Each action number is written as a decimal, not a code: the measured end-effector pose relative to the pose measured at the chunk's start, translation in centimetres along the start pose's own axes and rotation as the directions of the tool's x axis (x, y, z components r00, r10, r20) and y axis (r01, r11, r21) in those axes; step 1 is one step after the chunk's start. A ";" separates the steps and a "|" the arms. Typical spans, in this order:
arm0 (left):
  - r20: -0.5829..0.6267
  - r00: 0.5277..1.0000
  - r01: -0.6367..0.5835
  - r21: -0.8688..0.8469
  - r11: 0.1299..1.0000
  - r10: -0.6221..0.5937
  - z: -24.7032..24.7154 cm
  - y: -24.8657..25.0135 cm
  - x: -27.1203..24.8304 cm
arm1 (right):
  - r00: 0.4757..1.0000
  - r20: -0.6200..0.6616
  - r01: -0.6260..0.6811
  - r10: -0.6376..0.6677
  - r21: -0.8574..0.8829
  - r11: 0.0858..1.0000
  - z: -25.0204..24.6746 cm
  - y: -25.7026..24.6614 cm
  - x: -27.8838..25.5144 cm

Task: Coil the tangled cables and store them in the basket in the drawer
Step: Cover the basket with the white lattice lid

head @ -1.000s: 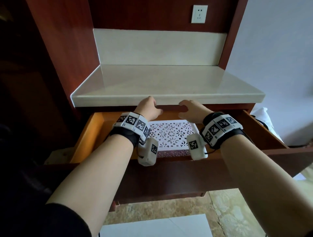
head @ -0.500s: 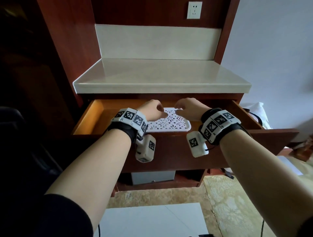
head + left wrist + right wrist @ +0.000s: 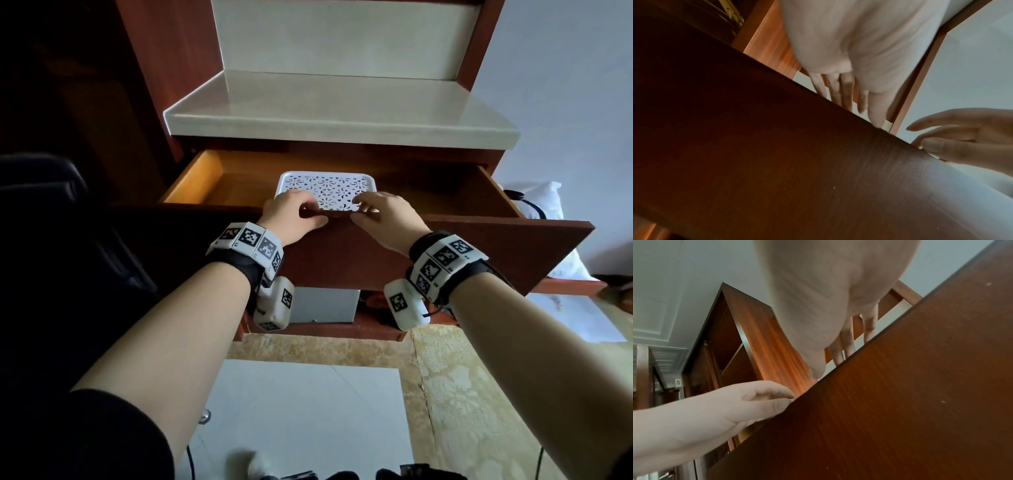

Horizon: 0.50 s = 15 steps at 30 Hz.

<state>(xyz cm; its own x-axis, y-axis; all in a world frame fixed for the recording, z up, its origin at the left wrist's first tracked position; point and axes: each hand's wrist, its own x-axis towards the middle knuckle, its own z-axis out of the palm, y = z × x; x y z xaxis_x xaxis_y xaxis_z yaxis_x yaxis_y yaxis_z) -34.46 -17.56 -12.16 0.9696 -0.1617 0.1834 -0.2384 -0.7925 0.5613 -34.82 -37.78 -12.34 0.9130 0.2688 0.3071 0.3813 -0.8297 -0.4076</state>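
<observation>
1. Gripping the drawer [image 3: 445,246] front edge, left hand [image 3: 291,216] and right hand [image 3: 383,219] hook fingers over it, thumbs outside
2. Basket [image 3: 325,188] lies just behind both hands, centred between them; no cables seen inside

The head view looks forward and down from above the forearms, facing the open drawer [image 3: 198,174]. It takes in the front panel [image 3: 342,253], the basket [image 3: 329,188] inside, the left hand [image 3: 294,216], the right hand [image 3: 383,219] and the floor [image 3: 308,411] beneath. The left wrist view sits low and very close against the outside of the front panel, looking up along its own hand, with the right hand at its right edge. The right wrist view does the same from the other side, with the left hand at its lower left. All three share the panel's top edge and both hands.
</observation>
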 end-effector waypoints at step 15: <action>-0.257 0.964 -0.048 0.077 0.996 0.066 1.3 -1.8 0.4 | 0.986 -0.148 -0.084 0.079 -0.030 0.996 0.9 2.9 0.4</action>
<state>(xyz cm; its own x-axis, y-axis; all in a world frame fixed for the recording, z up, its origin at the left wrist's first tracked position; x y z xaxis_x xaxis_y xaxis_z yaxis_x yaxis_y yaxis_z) -33.59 -16.96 -14.14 0.9050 -0.0570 0.4217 -0.2796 -0.8267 0.4883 -33.28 -39.65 -14.15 0.9085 0.1270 0.3982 0.2987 -0.8636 -0.4062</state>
